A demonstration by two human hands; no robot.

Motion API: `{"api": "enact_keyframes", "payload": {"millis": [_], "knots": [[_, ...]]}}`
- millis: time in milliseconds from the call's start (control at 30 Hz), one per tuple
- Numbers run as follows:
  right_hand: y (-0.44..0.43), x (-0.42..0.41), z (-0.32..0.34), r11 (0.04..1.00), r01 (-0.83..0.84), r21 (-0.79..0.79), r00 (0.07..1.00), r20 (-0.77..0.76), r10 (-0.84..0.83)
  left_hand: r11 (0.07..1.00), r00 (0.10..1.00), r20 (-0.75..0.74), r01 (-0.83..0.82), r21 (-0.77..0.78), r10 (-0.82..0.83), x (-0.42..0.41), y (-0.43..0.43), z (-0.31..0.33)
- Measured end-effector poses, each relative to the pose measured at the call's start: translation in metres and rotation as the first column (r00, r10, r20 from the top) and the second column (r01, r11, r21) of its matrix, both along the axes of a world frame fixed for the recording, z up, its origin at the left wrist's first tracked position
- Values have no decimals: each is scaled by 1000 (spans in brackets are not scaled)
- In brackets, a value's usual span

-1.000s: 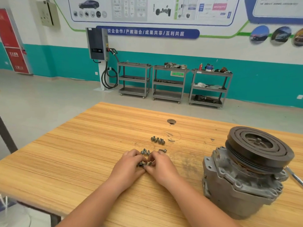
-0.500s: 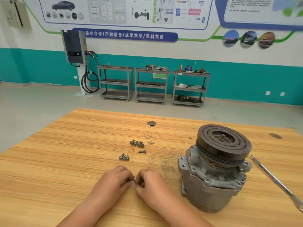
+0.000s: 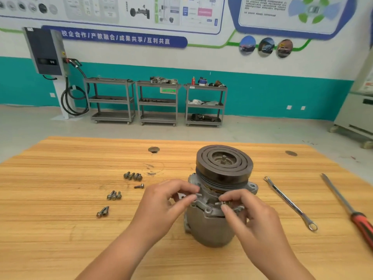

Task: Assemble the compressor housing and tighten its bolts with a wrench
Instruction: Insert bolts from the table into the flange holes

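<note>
The grey compressor housing [image 3: 210, 229] stands upright on the wooden table [image 3: 60, 229], its dark grooved pulley [image 3: 224, 164] on top. My left hand [image 3: 161, 205] pinches a small bolt [image 3: 198, 195] at the housing's flange on the near left. My right hand [image 3: 248, 215] pinches another bolt [image 3: 220, 203] at the flange on the near right. Several loose bolts [image 3: 133, 176] lie in small groups left of the housing. A silver wrench [image 3: 290, 203] lies to the right of the housing, untouched.
A red-handled screwdriver [image 3: 349, 209] lies at the table's far right, beyond the wrench. A round hole [image 3: 153, 149] sits in the tabletop behind the housing. Three grey shelf carts [image 3: 157, 102] stand by the far wall.
Both hands lifted from the bolts on the table and moved right to the housing's flange, each carrying a bolt. The camera view swung right, so the housing now sits in the middle.
</note>
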State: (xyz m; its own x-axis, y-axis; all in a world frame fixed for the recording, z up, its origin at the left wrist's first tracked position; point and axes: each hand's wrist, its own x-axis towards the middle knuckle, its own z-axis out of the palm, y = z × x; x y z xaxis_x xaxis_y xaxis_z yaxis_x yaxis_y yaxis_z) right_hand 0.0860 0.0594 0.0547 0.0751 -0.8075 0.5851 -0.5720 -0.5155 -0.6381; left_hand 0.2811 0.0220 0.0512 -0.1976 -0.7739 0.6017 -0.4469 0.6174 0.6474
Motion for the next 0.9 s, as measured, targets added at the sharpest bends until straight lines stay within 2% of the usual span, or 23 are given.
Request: {"api": "enact_keyframes", "payload": {"millis": [200, 367, 500, 567, 667, 767, 833, 900], "knots": [[-5, 1, 0, 997, -74, -18, 983, -170, 70, 1000, 986, 169, -5, -31, 10, 1, -11, 3], [-10, 10, 3, 998, -32, -47, 946, -324, 15, 994, 946, 316, 94, -48, -74, 6, -17, 17], [-9, 17, 4, 999, 37, 3, 919, -392, -33, 990, 895, 424, 135, 35, -137, 4, -22, 15], [-5, 15, 3, 995, 92, 33, 928, -366, -73, 992, 909, 402, 123, -1, -112, 3, -20, 10], [1, 11, 1, 997, 76, 21, 950, -305, -66, 992, 937, 347, 71, -103, -31, 7, -15, -1], [5, 9, -2, 992, 83, 92, 925, -378, -42, 988, 961, 273, 78, -131, -40, 10, -10, -12], [8, 11, -2, 998, 33, 44, 965, -262, -21, 993, 978, 203, 65, -98, -44, 18, -6, -21], [14, 24, 2, 996, -22, -88, 992, -123, 11, 997, 989, 138, -42, -58, 50, 35, -2, -32]]}}
